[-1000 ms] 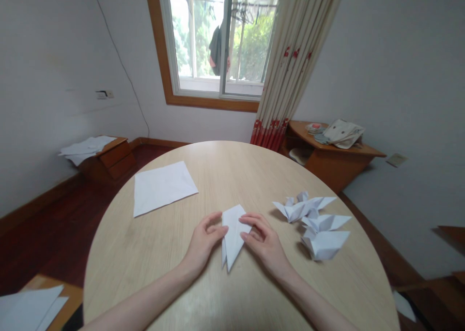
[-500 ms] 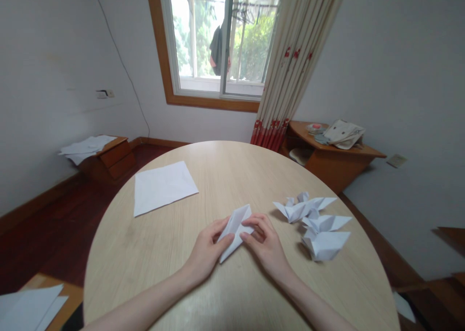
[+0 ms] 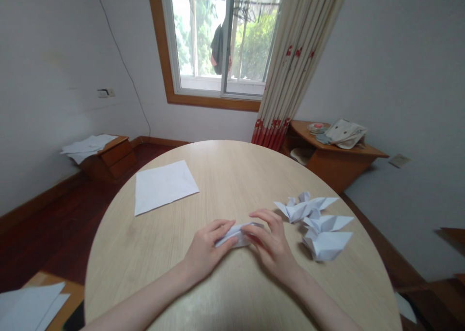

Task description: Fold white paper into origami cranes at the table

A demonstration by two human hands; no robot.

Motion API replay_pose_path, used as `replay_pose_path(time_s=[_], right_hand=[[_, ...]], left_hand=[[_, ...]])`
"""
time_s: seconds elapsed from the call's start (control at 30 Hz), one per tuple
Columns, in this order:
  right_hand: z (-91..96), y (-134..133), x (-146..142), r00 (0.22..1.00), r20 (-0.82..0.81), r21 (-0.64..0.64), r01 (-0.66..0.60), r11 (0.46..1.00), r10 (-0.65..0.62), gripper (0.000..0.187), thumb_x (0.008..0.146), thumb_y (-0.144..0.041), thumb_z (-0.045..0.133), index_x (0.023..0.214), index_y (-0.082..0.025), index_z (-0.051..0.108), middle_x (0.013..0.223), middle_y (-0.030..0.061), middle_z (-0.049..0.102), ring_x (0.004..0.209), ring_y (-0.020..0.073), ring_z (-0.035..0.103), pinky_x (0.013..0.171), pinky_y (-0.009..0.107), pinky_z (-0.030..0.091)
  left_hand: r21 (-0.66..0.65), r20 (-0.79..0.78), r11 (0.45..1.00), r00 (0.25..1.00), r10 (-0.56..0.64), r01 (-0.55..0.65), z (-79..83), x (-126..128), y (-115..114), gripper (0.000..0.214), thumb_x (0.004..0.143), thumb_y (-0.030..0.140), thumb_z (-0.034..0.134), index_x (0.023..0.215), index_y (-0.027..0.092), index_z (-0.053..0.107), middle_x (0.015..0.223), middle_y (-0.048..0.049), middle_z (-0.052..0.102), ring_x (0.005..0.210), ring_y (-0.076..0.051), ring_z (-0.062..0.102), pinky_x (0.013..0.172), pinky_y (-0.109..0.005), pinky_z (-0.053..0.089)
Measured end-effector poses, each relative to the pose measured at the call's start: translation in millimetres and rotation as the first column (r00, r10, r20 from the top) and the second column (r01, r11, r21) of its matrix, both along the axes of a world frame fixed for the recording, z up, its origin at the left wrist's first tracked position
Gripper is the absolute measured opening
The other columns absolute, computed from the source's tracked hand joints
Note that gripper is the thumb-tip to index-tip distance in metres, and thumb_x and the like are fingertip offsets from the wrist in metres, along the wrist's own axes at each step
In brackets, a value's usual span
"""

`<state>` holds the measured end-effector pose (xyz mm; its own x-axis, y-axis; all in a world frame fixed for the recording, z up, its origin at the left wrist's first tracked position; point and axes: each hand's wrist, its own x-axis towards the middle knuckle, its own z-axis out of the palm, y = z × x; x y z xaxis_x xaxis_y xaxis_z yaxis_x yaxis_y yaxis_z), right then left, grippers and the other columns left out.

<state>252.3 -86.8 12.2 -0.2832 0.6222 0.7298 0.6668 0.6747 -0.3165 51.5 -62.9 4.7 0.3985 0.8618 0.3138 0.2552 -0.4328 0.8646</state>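
Note:
A folded white paper piece (image 3: 234,236) lies flat and narrow on the round light-wood table (image 3: 145,268), pressed between my hands. My left hand (image 3: 210,241) holds its left end, and my right hand (image 3: 267,236) covers its right end with the fingers on top. To the right stand several finished-looking origami paper cranes (image 3: 314,224), close to my right hand but apart from it. A flat white paper sheet (image 3: 163,187) lies further back on the table at the left.
A wooden nightstand (image 3: 109,159) with loose paper stands at the back left. A corner table (image 3: 337,157) holds a cloth bag and a plate at the back right. More white sheets (image 3: 29,307) lie on a wooden surface at the lower left.
The paper piece has turned from pointing upright to lying sideways and flattened between my hands. My right hand has moved over it, and my left hand has closed along it.

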Motion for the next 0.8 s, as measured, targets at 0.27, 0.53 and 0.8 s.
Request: replay_pose_path(time_s=[0.27,0.53,0.8], right_hand=[[4.7,-2.0,-0.7,0.993,-0.02,-0.106,-0.12,0.987,0.118,0.018,0.09,-0.016,0.049,0.099,-0.027,0.061,0.107,0.0079,0.061,0.101,0.024,0.057,0.085,0.041,0.048],[3.1,-3.7,-1.7,0.982,-0.152,-0.194,-0.142,0.971,0.113,0.013,0.09,-0.017,0.052,0.095,-0.024,0.062,0.103,0.0076,0.065,0.095,0.0211,0.062,0.081,0.035,0.051],[4.7,-2.6,-2.8,0.967,-0.25,-0.231,-0.115,0.966,0.055,0.01,0.089,-0.019,0.051,0.084,-0.023,0.059,0.087,0.006,0.068,0.08,0.0202,0.064,0.072,0.032,0.051]], left_hand=[[0.052,0.023,0.999,1.0,0.007,-0.008,-3.0,-1.3,-2.2,0.03,0.08,0.033,0.068,0.109,0.024,0.067,0.103,-0.0057,0.071,0.093,-0.022,0.066,0.086,-0.03,0.049],[0.133,0.046,0.99,0.998,-0.041,0.034,-7.0,-3.2,-3.5,0.017,0.086,0.028,0.061,0.103,0.022,0.061,0.112,-0.009,0.066,0.098,-0.02,0.063,0.085,-0.03,0.049],[0.191,0.071,0.982,0.997,-0.008,-0.006,2.2,-3.3,-2.3,0.01,0.085,0.029,0.062,0.087,0.021,0.067,0.108,-0.0104,0.068,0.1,-0.022,0.063,0.087,-0.032,0.048]])
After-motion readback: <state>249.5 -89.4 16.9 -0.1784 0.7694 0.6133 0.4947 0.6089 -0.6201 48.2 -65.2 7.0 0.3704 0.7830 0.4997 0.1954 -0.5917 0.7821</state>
